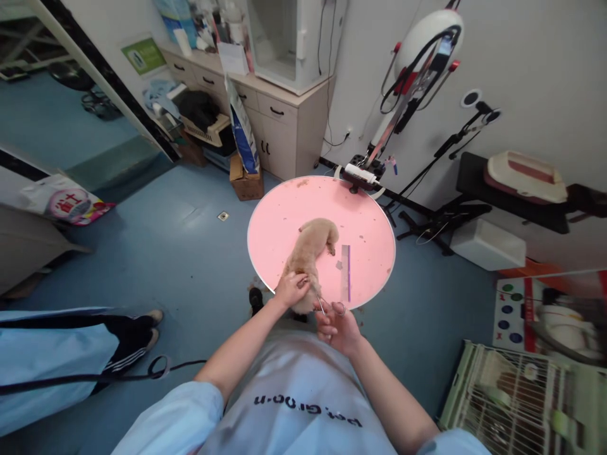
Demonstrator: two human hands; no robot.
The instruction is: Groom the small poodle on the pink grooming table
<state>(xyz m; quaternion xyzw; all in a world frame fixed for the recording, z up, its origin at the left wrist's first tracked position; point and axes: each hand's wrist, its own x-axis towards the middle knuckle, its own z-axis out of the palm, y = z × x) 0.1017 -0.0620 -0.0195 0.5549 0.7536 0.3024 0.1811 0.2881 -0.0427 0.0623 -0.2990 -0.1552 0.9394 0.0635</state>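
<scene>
Holding a small tan dog (pixel 313 253) down on the round pink tabletop (pixel 370 215), near its front edge, closest to me. Left hand (pixel 291 289) sits on the dog's rear end, fingers closed into the fur there, gripping it. Right hand (pixel 337 325) is just off the tabletop's near rim, fingers curled through the loops of small scissors (pixel 327 308); blades point up toward the dog's rear, tips right beside my left hand. Can't tell if the blades are touching fur. Dog lies stretched out, head toward the tabletop's centre, rear toward me. A comb (pixel 346 272) with a purple edge lies flat on the tabletop just right of the dog, not touching it. Bits of clipped fur scattered on the pink surface, mostly on the far side. Beyond the tabletop's far rim: a clamp with a white power strip (pixel 361 174), and a stand dryer (pixel 427 44) against the wall. Cabinets (pixel 279 126) further back left of the tabletop. Wire cage (pixel 516 398) on the floor, well to the right of the tabletop. Another person's legs in blue (pixel 57 347) well off to the left, on the floor.
</scene>
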